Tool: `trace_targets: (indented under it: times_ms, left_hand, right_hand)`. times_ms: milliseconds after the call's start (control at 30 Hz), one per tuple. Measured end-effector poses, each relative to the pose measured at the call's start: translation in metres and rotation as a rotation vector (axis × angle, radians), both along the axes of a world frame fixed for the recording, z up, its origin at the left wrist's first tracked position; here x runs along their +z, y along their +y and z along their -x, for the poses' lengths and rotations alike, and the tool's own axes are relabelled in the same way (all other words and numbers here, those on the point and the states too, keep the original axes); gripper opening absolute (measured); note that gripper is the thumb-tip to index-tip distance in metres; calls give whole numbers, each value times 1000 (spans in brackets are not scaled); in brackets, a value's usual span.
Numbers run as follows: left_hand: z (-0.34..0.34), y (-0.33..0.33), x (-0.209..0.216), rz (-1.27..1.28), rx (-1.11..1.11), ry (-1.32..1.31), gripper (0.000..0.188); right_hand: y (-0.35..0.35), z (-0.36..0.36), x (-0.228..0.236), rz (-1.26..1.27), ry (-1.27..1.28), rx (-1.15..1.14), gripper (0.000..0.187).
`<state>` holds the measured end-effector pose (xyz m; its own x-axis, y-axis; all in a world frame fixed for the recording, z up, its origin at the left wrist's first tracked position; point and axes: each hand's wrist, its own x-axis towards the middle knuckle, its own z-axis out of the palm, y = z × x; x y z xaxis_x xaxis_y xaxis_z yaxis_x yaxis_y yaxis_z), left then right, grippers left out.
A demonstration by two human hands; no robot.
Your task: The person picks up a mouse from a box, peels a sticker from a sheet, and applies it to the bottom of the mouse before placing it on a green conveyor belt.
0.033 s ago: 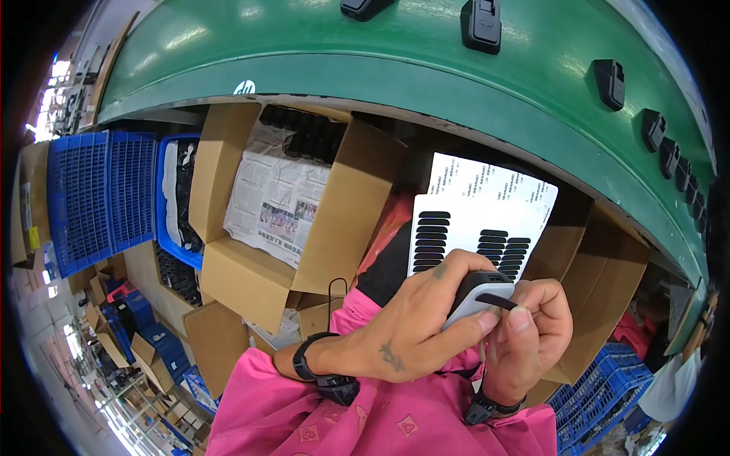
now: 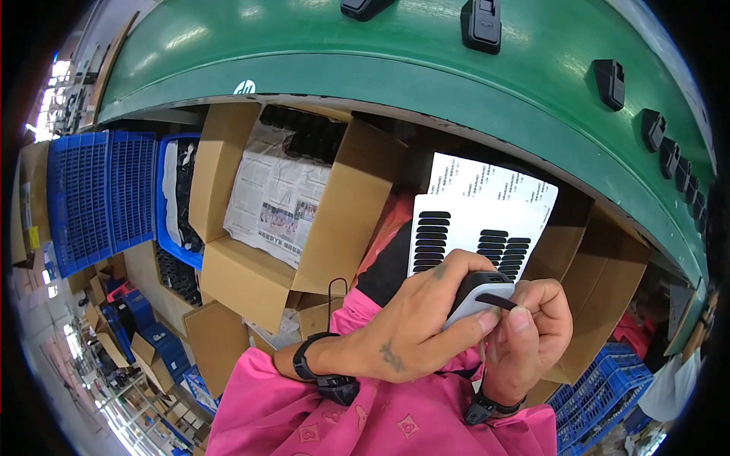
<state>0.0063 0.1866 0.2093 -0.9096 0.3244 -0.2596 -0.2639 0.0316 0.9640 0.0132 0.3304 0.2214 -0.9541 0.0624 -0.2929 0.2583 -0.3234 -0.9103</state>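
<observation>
Fingers wrapped round it, my left hand (image 2: 414,323) holds a small black device with a light grey face (image 2: 473,294). A thin black strip sticker (image 2: 496,301) lies across that grey face, one end pinched between the thumb and fingers of my right hand (image 2: 536,323). Whether the strip is stuck down or only resting on the face, I cannot tell. Just beyond both hands, over my lap, are white backing sheets (image 2: 487,209) carrying rows of black oblong stickers; my left hand hides their lower part.
A green workbench (image 2: 304,72) curves across the far side, with several black devices (image 2: 481,26) on it. On the left stand an open cardboard box (image 2: 319,220) lined with newspaper and a blue plastic crate (image 2: 103,201). Another cardboard box (image 2: 601,266) and blue crate (image 2: 601,395) are on the right.
</observation>
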Motion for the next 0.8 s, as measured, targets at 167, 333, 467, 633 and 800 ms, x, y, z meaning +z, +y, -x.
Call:
trace_targets:
  times_ms: [167, 333, 467, 633, 800]
  left_hand:
    - [-1, 0, -1, 10, 7, 30, 39]
    - [-2, 0, -2, 15, 12, 44, 39]
    - [-2, 0, -2, 23, 7, 48, 40]
    - [-1, -1, 2, 58, 15, 21, 39]
    - [0, -1, 3, 45, 4, -2, 39]
  right_hand:
    - [0, 0, 1, -17, -4, 0, 17]
    - [0, 0, -1, -16, 3, 6, 16]
    - [2, -1, -2, -21, 0, 9, 16]
    - [5, -3, -7, 36, -23, 25, 13]
    - [4, -4, -6, 101, -19, 9, 11]
